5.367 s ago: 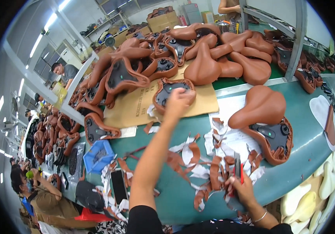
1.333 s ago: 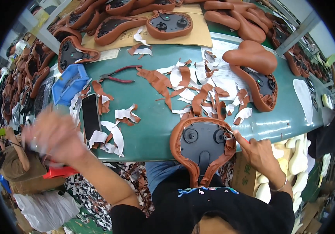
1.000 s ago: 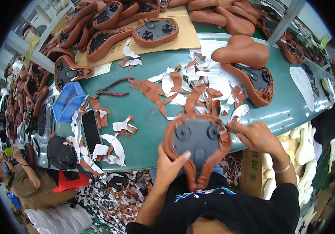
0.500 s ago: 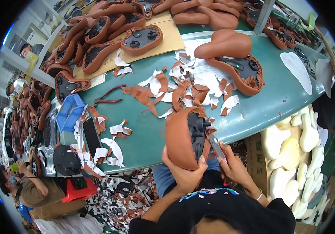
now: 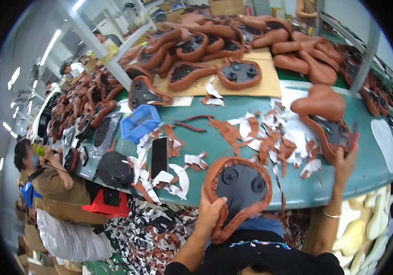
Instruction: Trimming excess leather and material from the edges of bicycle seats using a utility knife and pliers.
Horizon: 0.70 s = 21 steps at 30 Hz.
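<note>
My left hand (image 5: pixel 210 213) grips a brown bicycle saddle (image 5: pixel 212 185) by its left side, with the black plastic underside facing up. This saddle is held over the table's near edge, its narrow nose toward me. Out to the right, my right hand (image 5: pixel 345 162) is closed round red-handled scissors (image 5: pixel 354 141), blades pointing up. That hand is right beside another upturned saddle (image 5: pixel 320 133); whether it touches it I cannot tell. A further saddle (image 5: pixel 320 101) lies across the back of that one. Brown and white trimmings (image 5: pixel 269 142) lie between my hands and the far saddles.
Red-handled pliers (image 5: pixel 192 124), a blue tray (image 5: pixel 140 123), a phone (image 5: pixel 159 156) and a black cap (image 5: pixel 114 169) lie on the green table (image 5: pixel 233 195). Many saddles are piled at the back (image 5: pixel 196 46). A metal post (image 5: pixel 366 59) stands at right. A person (image 5: pixel 59 178) works at left.
The saddle in my left hand has turned so its underside faces up. My right hand has swung away from it to the right with the scissors. The view has shifted.
</note>
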Each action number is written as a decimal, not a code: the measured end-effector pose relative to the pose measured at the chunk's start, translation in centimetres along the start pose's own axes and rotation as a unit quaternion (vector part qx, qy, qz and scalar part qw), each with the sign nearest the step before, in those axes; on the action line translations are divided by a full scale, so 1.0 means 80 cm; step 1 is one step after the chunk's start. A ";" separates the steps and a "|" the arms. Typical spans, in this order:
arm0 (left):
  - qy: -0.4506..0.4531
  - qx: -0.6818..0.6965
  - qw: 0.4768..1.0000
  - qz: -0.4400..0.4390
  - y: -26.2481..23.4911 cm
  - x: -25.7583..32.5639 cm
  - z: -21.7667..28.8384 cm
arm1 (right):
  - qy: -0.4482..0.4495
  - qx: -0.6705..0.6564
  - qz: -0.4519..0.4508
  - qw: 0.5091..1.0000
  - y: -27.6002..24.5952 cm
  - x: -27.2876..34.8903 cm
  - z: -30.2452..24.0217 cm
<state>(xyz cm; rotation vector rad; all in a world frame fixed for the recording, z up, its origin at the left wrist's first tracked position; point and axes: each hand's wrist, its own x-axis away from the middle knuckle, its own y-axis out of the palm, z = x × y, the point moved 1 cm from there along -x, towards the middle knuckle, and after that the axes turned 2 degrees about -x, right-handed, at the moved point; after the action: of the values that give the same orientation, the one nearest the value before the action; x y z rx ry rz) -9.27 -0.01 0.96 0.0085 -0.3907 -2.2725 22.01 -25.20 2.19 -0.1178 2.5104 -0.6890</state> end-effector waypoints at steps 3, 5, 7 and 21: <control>-0.049 0.013 0.997 -0.057 -0.036 -0.062 0.024 | -0.080 -0.069 -0.028 0.994 0.024 -0.008 -0.025; -0.051 0.082 0.995 -0.025 -0.052 -0.149 0.042 | -0.067 -0.080 -0.167 0.980 0.043 0.014 -0.069; -0.027 0.145 0.989 0.022 -0.057 -0.232 0.098 | 0.119 -0.116 -0.230 0.959 0.066 0.024 -0.109; 0.063 -0.281 0.764 0.577 -0.142 -0.517 0.076 | 0.208 -0.243 -0.289 0.902 0.155 0.093 -0.076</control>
<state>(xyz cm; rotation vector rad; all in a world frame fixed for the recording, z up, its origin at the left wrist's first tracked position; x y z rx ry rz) 9.32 39.02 -1.40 -0.3039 0.3359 -1.0522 13.17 -13.30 -3.05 -1.0278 3.0370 -0.2890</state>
